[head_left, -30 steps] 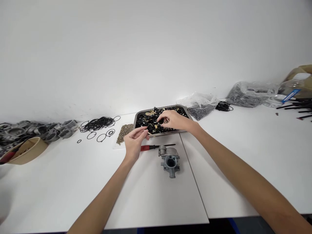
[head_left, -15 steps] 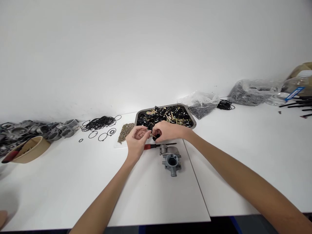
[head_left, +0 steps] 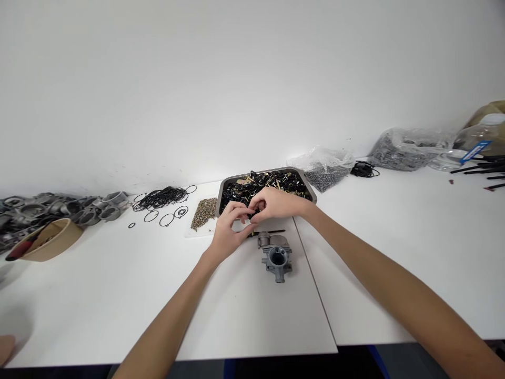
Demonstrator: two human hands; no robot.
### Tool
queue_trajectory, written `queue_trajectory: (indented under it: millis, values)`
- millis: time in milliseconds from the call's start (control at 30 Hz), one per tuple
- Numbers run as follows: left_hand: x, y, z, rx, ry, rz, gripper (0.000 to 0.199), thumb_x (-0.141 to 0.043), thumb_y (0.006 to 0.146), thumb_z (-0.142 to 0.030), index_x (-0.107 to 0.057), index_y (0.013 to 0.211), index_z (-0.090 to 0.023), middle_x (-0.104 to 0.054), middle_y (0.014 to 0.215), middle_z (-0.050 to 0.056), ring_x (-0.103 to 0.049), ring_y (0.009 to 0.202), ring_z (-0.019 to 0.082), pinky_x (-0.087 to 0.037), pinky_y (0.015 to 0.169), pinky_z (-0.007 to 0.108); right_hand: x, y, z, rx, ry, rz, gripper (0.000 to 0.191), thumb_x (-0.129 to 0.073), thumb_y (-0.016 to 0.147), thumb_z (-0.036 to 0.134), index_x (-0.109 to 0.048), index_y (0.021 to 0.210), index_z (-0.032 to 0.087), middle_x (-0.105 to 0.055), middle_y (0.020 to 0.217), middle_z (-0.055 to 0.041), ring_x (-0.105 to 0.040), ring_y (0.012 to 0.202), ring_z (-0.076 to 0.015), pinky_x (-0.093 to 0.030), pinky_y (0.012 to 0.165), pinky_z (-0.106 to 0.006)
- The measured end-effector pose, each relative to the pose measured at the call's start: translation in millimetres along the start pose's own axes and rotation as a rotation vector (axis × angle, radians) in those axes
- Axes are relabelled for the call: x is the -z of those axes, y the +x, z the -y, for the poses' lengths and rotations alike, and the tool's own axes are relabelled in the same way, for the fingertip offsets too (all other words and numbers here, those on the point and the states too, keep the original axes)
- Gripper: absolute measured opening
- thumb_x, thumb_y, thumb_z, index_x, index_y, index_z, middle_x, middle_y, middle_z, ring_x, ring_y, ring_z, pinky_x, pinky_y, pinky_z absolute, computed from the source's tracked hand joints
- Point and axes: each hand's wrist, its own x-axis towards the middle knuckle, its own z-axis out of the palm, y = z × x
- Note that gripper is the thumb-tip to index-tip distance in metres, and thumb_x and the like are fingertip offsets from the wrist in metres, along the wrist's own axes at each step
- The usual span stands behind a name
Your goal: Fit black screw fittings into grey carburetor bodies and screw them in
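My left hand and my right hand meet fingertip to fingertip just in front of a metal tray full of small black and brass parts. Between the fingers is a small black part with a thin brass pin; both hands pinch it. A grey cast metal carburetor body lies on the white table just below the hands. A screwdriver lies behind it, mostly hidden by my left hand.
Black rubber rings and a pile of small brass pieces lie left of the tray. Grey metal castings and a tan bowl sit far left. Plastic bags of parts stand at right.
My right hand came out of the tray with a small black part and met my left hand. Both hands then shifted slightly right, covering the screwdriver's red handle.
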Motion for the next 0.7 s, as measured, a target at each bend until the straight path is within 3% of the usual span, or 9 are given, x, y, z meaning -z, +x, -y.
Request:
queue_trajectory:
  millis: [133,267,333,433,567,700]
  values:
    - [-0.1,2,-9,-0.078,0.044,-0.058,0.019,-0.071,0.083,-0.023,-0.071,0.102,-0.024,-0.059,0.102,0.006,-0.058,0.074,0.009,-0.055,0.07,0.027,-6,-18,6,-0.004,0.194,-0.085,0.026,-0.075,0.077,0.039,-0.074,0.093,0.018,-0.065,0.077,-0.0008,-0.053,0.068,-0.0119,-0.039,0.061,-0.026]
    - [9.8,3,-25,-0.085,0.025,-0.202,0.017,-0.076,0.078,-0.021,-0.072,0.095,-0.021,-0.061,0.098,0.005,-0.061,0.074,0.01,-0.056,0.071,0.027,-28,-44,-1,-0.026,0.453,-0.234,0.045,-0.071,0.083,0.046,-0.064,0.119,0.021,-0.067,0.103,-0.0057,-0.061,0.093,-0.0163,-0.048,0.077,-0.028]
    - [16.7,-6,-34,-0.001,0.009,-0.307,0.017,-0.08,0.073,-0.023,-0.07,0.087,-0.019,-0.062,0.096,0.004,-0.062,0.074,0.01,-0.056,0.07,0.025,-43,-53,-9,-0.068,0.518,-0.261,0.043,-0.064,0.088,0.049,-0.063,0.12,0.021,-0.067,0.106,-0.0063,-0.062,0.091,-0.0159,-0.048,0.074,-0.027]
    - [19.2,-35,-46,0.248,-0.022,-0.453,0.023,-0.084,0.068,-0.029,-0.067,0.078,-0.016,-0.064,0.092,0.004,-0.061,0.068,0.009,-0.054,0.063,0.023,-62,-58,-19,-0.078,0.506,-0.197,0.035,-0.059,0.091,0.047,-0.068,0.107,0.017,-0.068,0.094,-0.0051,-0.06,0.08,-0.0153,-0.045,0.07,-0.027]
    - [1.7,-76,-57,0.562,-0.063,-0.599,0.032,-0.085,0.063,-0.035,-0.066,0.077,-0.014,-0.064,0.085,0.002,-0.057,0.054,0.007,-0.051,0.054,0.023,-74,-57,-23,-0.072,0.502,-0.19,0.027,-0.059,0.09,0.039,-0.069,0.096,0.015,-0.067,0.094,-0.0049,-0.06,0.086,-0.017,-0.044,0.077,-0.028]
    - [-20.1,-89,-61,0.658,-0.104,-0.636,0.034,-0.085,0.062,-0.037,-0.067,0.077,-0.013,-0.063,0.068,0.0,-0.056,0.051,0.009,-0.049,0.052,0.023,-75,-57,-23,-0.091,0.52,-0.218,0.028,-0.057,0.09,0.039,-0.068,0.096,0.014,-0.066,0.092,-0.0047,-0.059,0.084,-0.0167,-0.043,0.077,-0.028]
